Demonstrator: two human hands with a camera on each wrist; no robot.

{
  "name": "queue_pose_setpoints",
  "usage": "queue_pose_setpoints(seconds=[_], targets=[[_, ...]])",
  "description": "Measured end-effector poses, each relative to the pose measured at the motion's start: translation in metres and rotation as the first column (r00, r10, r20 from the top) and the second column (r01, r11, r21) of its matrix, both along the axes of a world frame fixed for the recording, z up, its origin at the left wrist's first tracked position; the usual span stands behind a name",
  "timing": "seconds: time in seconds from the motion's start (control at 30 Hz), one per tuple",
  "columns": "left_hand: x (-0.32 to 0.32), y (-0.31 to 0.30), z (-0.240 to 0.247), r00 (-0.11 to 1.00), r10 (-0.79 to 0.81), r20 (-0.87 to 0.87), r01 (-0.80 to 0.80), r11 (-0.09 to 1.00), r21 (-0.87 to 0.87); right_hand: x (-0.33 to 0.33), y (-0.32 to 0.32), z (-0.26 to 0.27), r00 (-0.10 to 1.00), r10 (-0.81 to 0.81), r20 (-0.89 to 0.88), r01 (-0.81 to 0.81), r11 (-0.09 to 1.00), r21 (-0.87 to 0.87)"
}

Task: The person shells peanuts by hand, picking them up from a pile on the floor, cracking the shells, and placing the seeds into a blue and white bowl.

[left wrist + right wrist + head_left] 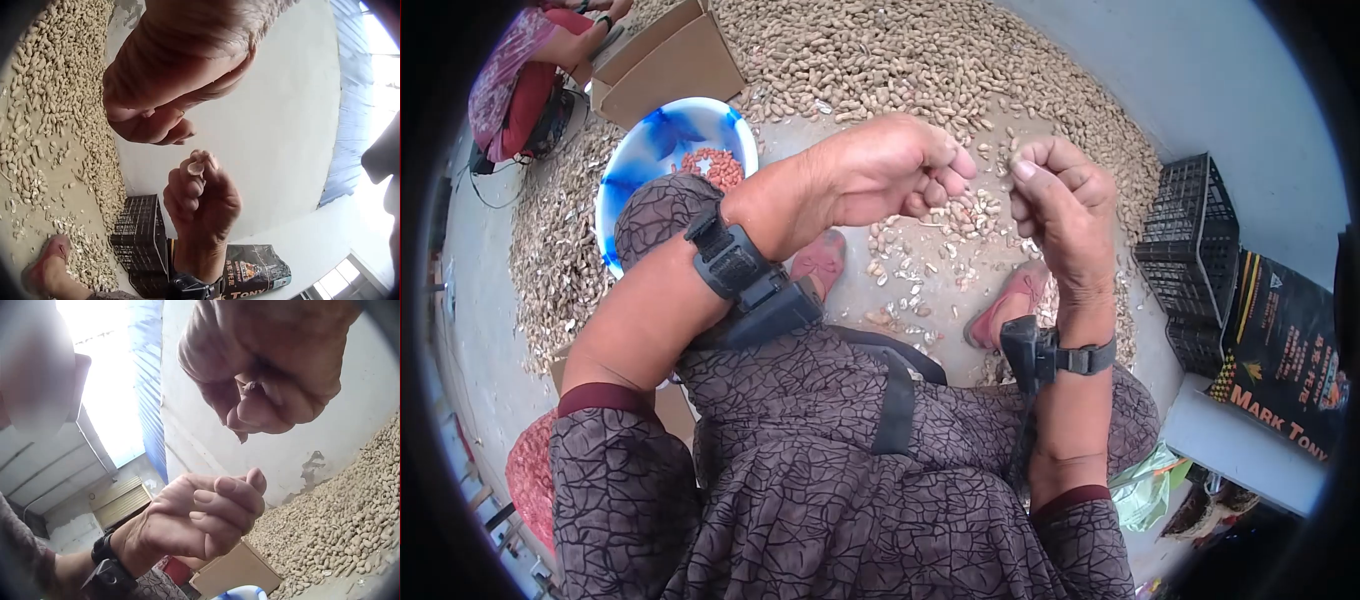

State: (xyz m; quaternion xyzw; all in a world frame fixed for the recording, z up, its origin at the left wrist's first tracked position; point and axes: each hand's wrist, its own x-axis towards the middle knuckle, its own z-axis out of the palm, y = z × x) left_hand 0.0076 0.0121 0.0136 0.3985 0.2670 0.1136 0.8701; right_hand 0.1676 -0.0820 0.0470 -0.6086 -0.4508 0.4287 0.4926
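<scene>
Side by side in the head view are the left hand (pixel 895 170), palm up with curled fingers, and the right hand (pixel 1068 205). In the left wrist view the right hand (pixel 203 203) pinches a pale piece of peanut shell (pixel 195 169) between thumb and fingers. The right wrist view shows the left hand (pixel 203 515) with its fingers folded in and the thumb against them; no object shows in it. A gap separates the two hands. Below them, broken shells (pixel 915 275) lie on the floor between two pink shoes.
Unshelled peanuts (pixel 900 50) spread across the floor ahead. A blue and white basin (pixel 615 185) with red kernels (pixel 718 168) stands at the left, near a cardboard box (pixel 670 65). Black crates (pixel 1185 225) stand by the right wall. Another person (pixel 525 75) is at upper left.
</scene>
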Motion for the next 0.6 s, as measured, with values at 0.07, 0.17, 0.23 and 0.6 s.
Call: queue_pose_setpoints(seconds=[0.07,0.17,0.23,0.6], targets=[[-0.005,0.011,0.002,0.997,0.046,-0.068,-0.045,0.999,0.008,0.016,0.001,-0.007,0.999,0.053,-0.007,-0.054,0.996,-0.071],[-0.01,0.025,0.008,0.994,0.073,-0.083,-0.069,0.996,0.058,0.037,0.004,-0.052,0.83,0.522,-0.194,-0.547,0.696,-0.466],[-0.01,0.027,0.017,0.99,0.104,-0.094,-0.095,0.991,0.092,0.041,0.004,-0.096,0.672,0.74,-0.036,-0.607,0.522,-0.599],[-0.007,0.028,0.035,0.949,0.316,0.019,-0.314,0.948,-0.055,0.032,-0.002,-0.251,0.792,0.434,0.43,-0.126,0.805,-0.579]])
